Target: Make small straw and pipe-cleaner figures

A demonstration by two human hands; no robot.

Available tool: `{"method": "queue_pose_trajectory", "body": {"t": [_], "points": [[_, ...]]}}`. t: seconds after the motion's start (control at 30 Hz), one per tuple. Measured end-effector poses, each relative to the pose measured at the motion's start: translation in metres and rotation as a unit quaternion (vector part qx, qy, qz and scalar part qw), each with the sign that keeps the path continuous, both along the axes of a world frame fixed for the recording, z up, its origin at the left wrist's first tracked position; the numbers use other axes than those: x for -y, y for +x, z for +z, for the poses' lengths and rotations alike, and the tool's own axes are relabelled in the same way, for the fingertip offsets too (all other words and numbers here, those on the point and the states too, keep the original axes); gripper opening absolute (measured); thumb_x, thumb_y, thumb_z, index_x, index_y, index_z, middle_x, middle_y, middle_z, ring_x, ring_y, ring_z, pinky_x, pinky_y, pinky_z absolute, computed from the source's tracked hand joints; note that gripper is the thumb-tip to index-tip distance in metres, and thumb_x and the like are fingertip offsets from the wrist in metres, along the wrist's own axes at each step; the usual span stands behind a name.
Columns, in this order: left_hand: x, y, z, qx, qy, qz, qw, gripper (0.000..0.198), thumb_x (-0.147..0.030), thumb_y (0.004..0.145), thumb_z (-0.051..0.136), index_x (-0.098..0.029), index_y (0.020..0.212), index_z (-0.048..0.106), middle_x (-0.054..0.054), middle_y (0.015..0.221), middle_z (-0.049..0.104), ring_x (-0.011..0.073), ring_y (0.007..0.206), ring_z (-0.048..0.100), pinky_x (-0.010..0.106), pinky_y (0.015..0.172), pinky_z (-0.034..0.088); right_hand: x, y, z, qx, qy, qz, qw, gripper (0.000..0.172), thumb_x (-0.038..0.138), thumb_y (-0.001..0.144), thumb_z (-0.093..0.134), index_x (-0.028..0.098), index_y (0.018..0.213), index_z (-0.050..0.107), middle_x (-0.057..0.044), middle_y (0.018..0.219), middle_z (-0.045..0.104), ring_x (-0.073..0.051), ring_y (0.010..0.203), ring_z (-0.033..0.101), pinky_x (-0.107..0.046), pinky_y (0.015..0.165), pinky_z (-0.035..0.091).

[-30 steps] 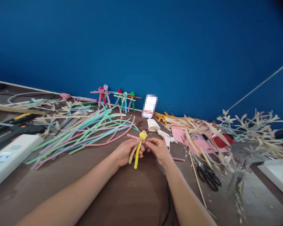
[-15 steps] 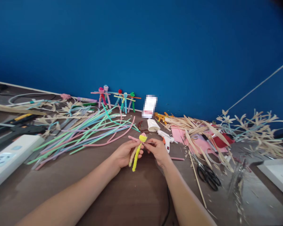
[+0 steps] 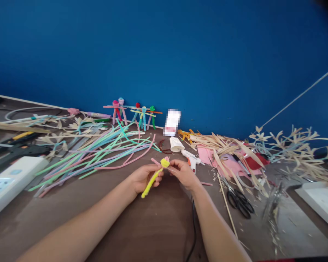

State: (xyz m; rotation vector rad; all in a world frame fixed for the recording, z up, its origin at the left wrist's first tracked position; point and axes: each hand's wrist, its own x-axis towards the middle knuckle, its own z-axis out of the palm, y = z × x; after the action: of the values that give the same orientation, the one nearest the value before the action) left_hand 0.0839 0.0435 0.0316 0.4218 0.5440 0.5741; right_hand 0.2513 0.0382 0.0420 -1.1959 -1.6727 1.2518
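Yellow pipe-cleaner leg (image 3: 152, 185) now slanting left, across the left hand (image 3: 144, 178)

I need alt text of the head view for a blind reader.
The left hand and right hand hold a yellow pipe-cleaner figure over a brown table. Pastel pipe cleaners, a white glue gun and standing figures are beyond, before a blue wall.
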Motion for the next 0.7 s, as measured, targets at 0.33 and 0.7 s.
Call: {"method": "queue_pose_trajectory", "body": {"t": [0.33, 0.7], "points": [[-0.0009, -0.0004, 0.0013, -0.123, 0.096, 0.01, 0.988, 0.009, -0.018, 0.071, 0.055, -0.013, 0.073, 0.048, 0.0, 0.052, 0.053, 0.0074, 0.04, 0.048, 0.018, 0.038, 0.042, -0.0025, 0.0073, -0.0003, 0.022, -0.069, 0.006, 0.997, 0.021, 0.035, 0.069, 0.055, 0.016, 0.065, 0.05, 0.006, 0.053, 0.043, -0.005, 0.043, 0.037, -0.018, 0.043, 0.031], [-0.0035, 0.0026, -0.0023, -0.123, 0.1, 0.013, 0.987, 0.009, -0.018, 0.071, 0.055, -0.012, 0.075, 0.049, 0.0, 0.052, 0.056, 0.0072, 0.039, 0.05, 0.019, 0.04, 0.044, 0.0014, 0.0111, 0.0049, -0.001, -0.109, 0.051, 0.993, 0.014, 0.026, 0.069, 0.052, 0.014, 0.072, 0.057, 0.006, 0.05, 0.04, -0.005, 0.042, 0.033, -0.017, 0.04, 0.027]]}}
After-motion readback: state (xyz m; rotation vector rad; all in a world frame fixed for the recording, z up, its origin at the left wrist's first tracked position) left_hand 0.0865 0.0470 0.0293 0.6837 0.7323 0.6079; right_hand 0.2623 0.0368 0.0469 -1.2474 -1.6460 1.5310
